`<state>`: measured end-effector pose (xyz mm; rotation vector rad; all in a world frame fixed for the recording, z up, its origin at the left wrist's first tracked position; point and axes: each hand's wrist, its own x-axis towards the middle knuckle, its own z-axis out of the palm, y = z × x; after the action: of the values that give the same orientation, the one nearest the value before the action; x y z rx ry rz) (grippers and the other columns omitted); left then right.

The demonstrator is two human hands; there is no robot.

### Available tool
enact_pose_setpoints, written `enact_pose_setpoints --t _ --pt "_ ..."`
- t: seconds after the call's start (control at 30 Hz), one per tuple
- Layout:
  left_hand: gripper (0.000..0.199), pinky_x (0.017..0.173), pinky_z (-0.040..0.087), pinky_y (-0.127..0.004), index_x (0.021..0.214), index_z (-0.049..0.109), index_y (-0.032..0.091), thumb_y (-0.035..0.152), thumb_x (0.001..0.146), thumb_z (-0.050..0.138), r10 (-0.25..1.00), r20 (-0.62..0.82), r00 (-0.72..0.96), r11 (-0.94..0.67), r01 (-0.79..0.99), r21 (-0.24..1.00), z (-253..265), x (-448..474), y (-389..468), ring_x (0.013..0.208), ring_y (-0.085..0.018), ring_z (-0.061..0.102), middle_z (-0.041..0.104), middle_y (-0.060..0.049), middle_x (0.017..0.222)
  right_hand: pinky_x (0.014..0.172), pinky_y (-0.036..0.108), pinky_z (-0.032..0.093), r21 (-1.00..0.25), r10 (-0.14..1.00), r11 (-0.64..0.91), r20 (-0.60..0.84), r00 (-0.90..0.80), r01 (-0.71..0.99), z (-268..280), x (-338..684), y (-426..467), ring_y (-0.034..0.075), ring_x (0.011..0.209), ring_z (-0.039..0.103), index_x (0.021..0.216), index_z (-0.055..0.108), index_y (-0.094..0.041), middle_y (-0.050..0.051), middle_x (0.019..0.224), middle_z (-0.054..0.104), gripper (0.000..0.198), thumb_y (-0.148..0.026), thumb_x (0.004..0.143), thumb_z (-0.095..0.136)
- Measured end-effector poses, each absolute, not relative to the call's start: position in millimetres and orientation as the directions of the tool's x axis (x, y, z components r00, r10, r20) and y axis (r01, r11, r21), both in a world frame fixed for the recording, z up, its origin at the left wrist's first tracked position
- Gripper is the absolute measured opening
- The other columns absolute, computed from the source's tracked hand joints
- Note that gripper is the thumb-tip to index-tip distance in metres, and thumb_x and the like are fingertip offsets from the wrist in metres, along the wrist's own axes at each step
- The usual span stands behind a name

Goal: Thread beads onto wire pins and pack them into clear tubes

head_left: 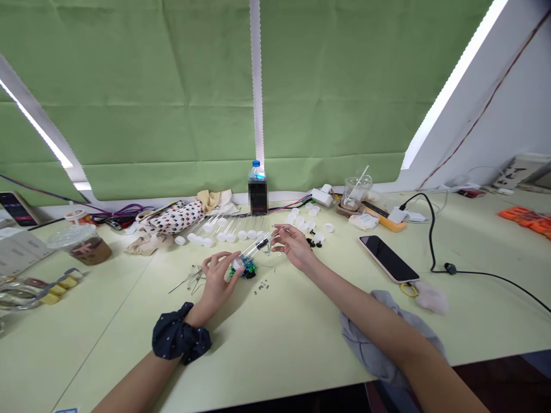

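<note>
Nearest, the left hand point(221, 278) has thumb and fingertips drawn close around the white cap point(237, 263) at the near left end of a clear tube point(251, 248). The right hand point(293, 246) seems to pinch the tube's far right end between thumb and forefinger, its other fingers loosely curled. The tube slants above the table, capped at one end; its other end (half hidden by fingers) cannot be judged. Small grey pieces point(261, 287) lie loose near it, with green and blue parts point(248, 269) just beyond, apparently unused. Farther off, a row of capped tubes point(230, 237) looks done, at least at the near ends. Far right, loose white caps point(329, 228) beside black parts point(318, 244) suggest much is left.
</note>
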<state>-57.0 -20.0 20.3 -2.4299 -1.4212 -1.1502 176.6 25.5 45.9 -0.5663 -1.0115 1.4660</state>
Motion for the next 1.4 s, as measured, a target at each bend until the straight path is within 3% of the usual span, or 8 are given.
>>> enact_pose_setpoints --t 0.37,0.63,0.97,1.17,1.4 --pt "0.030 0.091 0.027 -0.042 0.112 0.055 0.022 0.032 0.085 0.053 0.694 0.665 0.274 -0.571 0.773 0.277 20.6 -54.0 -22.6 0.104 -0.024 0.053 0.065 -0.007 0.103 0.059 0.032 0.054 -0.835 0.959 0.124 0.240 -0.152 -0.537 44.4 171.2 23.2 0.012 0.063 0.060 0.088 0.067 -0.018 0.004 0.090 0.060 0.026 -0.037 0.070 0.070" --pt "0.030 0.093 0.027 -0.043 0.112 0.056 0.022 0.034 0.084 0.053 0.706 0.648 0.287 -0.578 0.762 0.292 17.8 -54.2 -22.7 0.104 -0.024 0.053 0.065 -0.007 0.102 0.059 0.030 0.055 -0.844 0.949 0.145 0.267 -0.170 -0.517 43.9 170.1 22.0 0.008 0.061 0.057 0.082 0.068 -0.018 0.006 0.117 0.053 0.024 -0.037 0.069 0.071" --pt "0.032 0.093 0.027 -0.042 0.116 0.055 0.024 0.032 0.085 0.052 0.726 0.624 0.291 -0.569 0.764 0.305 16.1 -56.7 -20.4 0.105 -0.024 0.052 0.065 -0.007 0.105 0.055 0.030 0.054 -0.860 0.933 -0.020 0.167 -0.320 -0.509 47.3 172.4 21.9 0.014 0.068 0.059 0.087 0.065 -0.015 0.010 0.101 0.061 0.040 -0.052 0.072 0.063" --pt "0.032 0.092 0.027 -0.041 0.117 0.052 0.024 0.032 0.086 0.051 0.733 0.613 0.295 -0.565 0.765 0.308 19.2 -59.6 -19.1 0.105 -0.024 0.051 0.064 -0.006 0.111 0.059 0.032 0.056 -0.855 0.892 -0.090 0.159 -0.423 -0.511 47.8 182.5 24.7 0.016 0.074 0.062 0.091 0.063 -0.018 0.007 0.103 0.061 0.028 -0.039 0.073 0.067" --pt "0.030 0.091 0.026 -0.042 0.116 0.054 0.026 0.030 0.085 0.052 0.714 0.634 0.297 -0.561 0.784 0.265 20.2 -64.2 -15.3 0.107 -0.025 0.050 0.064 -0.006 0.111 0.059 0.029 0.056 -0.881 0.864 -0.204 0.042 -0.501 -0.426 45.1 188.4 27.3 0.014 0.070 0.063 0.096 0.061 -0.016 0.006 0.095 0.064 0.032 -0.022 0.067 0.073"
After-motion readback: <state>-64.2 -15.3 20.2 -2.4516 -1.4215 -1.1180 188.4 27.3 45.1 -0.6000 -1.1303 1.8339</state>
